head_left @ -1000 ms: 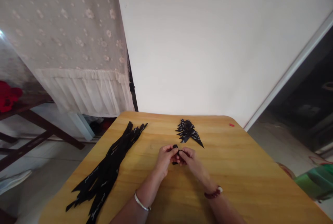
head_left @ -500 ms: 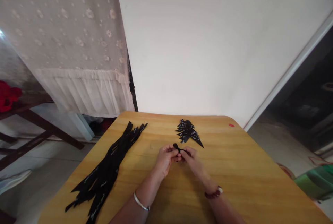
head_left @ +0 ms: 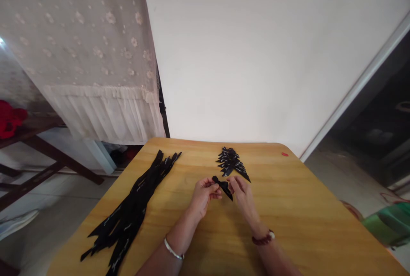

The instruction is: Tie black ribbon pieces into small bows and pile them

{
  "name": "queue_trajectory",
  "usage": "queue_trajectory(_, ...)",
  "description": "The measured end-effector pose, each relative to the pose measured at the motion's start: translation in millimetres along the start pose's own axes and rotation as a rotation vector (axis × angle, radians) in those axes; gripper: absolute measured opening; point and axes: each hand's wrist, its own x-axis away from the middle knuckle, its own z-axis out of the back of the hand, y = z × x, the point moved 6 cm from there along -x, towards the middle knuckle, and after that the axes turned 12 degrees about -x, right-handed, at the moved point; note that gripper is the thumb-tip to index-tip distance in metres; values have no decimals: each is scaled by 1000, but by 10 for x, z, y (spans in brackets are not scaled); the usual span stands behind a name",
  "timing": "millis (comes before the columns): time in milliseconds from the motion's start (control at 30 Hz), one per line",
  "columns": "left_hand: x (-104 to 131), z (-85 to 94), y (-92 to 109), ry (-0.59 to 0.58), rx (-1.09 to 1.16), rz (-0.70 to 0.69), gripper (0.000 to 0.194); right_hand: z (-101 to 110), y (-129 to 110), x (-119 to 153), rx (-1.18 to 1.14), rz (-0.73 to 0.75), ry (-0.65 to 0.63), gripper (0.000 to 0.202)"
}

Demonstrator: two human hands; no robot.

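Note:
My left hand pinches a black ribbon bow between thumb and fingers, just above the table. One tail of the bow hangs down toward the right. At the bow's right side, the curled fingers of my right hand meet its upper edge in a pinch; the exact contact is small and partly hidden. Beyond my hands lies a pile of black ribbon bows with white markings. To the left, a long bundle of black ribbon strips with white print stretches across the table.
The wooden table has rounded far corners and stands against a white wall. A small red item lies near its far right corner. A lace curtain hangs at left, above a dark wooden stool. Something green stands at right.
My right hand has shifted slightly right, away from the bow's centre. More of the bow and its hanging tail now shows; my left hand has stayed in place.

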Motion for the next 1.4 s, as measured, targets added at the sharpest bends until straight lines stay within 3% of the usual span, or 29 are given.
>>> queue_trajectory(167, -4, 18, -22, -12, 12, 51, 25, -28, 68, -2, -18, -27, -56, 33)
queue_trajectory(333, -6, 41, -36, -21, 0, 58, 24, -37, 79, 1, -67, -113, -35, 29)
queue_trajectory(500, -1, 30, -42, -35, -25, 61, 22, -128, 59, 39, -77, -166, -138, 23)
queue_trajectory(667, -1, 80, -42, 49, -23, 100, 24, -123, 149, 39, 79, -142, -165, 16)
queue_trajectory(933, 1, 78, -81, 20, 29, 165, 22, -169, 182, 74, 394, -10, -210, 10)
queue_trajectory(1100, 3, 56, -58, 41, 78, 121, 22, -197, 127, 75, 174, -3, -256, 10)
queue_trajectory(1233, 0, 46, -51, 43, 24, 70, 20, -74, 87, 23, -31, -117, -99, 14)
queue_trajectory(1300, 1, 27, -65, 16, -8, 66, 20, -41, 61, 16, -33, -138, -50, 23)
queue_trajectory(1400, 11, -3, -78, -15, -61, 63, 22, -88, 5, 20, 33, -76, -106, 24)
